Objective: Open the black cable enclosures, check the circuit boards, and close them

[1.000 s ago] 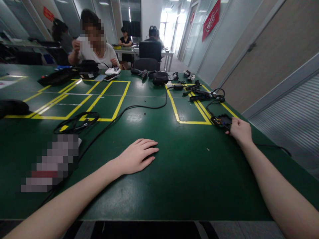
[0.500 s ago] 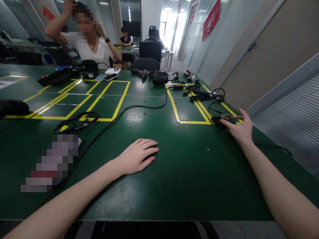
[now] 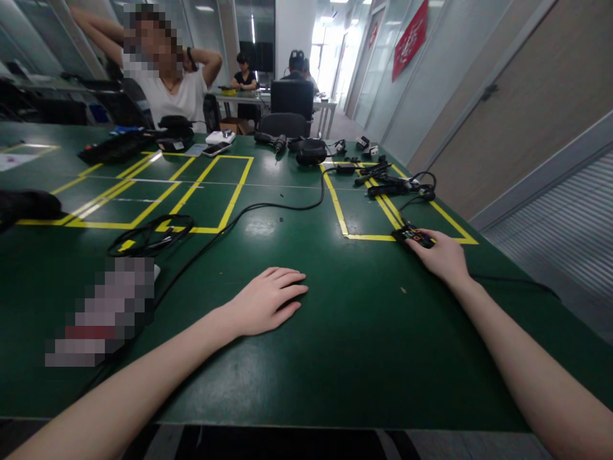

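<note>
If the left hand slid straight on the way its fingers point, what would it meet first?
Sliding across the green table, the left hand would probably meet the right hand first, or the small dark device in its grasp; exact angle and depth are hard to judge.

Upper left: person [image 3: 170, 105] in white shirt, arms raised. Below: smartphone [image 3: 217, 149]. Upper centre: cordless drill [image 3: 278, 142], black office chair [image 3: 292, 99]. Left: coiled black cable [image 3: 166, 241]. Upper right: red banner [image 3: 410, 39], slatted blind [image 3: 565, 185] lower down.
</note>
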A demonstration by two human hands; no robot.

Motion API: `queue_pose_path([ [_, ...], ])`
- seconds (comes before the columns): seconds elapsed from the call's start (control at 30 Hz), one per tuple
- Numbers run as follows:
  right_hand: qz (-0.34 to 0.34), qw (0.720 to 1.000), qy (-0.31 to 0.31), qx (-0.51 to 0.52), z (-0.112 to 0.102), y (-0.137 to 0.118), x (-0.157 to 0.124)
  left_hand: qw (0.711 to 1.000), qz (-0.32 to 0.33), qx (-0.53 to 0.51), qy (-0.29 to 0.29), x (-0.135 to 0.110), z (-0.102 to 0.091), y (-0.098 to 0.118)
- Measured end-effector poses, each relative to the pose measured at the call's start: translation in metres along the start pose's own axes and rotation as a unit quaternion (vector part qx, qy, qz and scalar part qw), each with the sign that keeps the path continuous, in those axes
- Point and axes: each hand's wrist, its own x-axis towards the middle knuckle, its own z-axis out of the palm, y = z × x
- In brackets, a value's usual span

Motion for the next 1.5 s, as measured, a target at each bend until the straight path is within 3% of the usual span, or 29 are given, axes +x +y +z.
queue_pose_path([
  [0.07, 0.003, 1.000, -0.021, 0.012, 0.005, -0.023, -0.009, 1.000, -0.001, 0.000, 0.001, 0.000, 0.001, 0.000],
  [0.2, -0.144, 0.978, -0.081, 0.130, 0.007, -0.084, -0.042, 1.000, -0.001, -0.011, 0.021, 0.002, 0.002, 0.003],
  [0.37, -0.365, 0.873, -0.205, 0.251, -0.005, -0.155, -0.093, 0.989, -0.012, -0.032, 0.141, 0.005, -0.002, 0.012],
  [0.47, -0.437, 0.837, -0.225, 0.241, -0.009, -0.176, -0.107, 0.991, -0.001, -0.042, 0.125, 0.005, -0.004, 0.015],
  [0.83, -0.439, 0.849, -0.122, 0.267, -0.010, -0.181, -0.101, 0.990, -0.050, -0.092, 0.091, 0.006, 0.000, 0.010],
  [1.0, -0.451, 0.844, -0.109, 0.268, -0.008, -0.181, -0.099, 0.992, -0.076, -0.042, 0.091, 0.007, 0.002, 0.016],
  [1.33, -0.399, 0.865, -0.165, 0.254, 0.001, -0.180, -0.096, 0.992, -0.087, -0.011, 0.093, 0.005, 0.008, 0.003],
  [1.5, -0.399, 0.859, -0.183, 0.262, 0.000, -0.178, -0.098, 0.986, -0.066, -0.033, 0.149, 0.007, 0.003, 0.001],
])
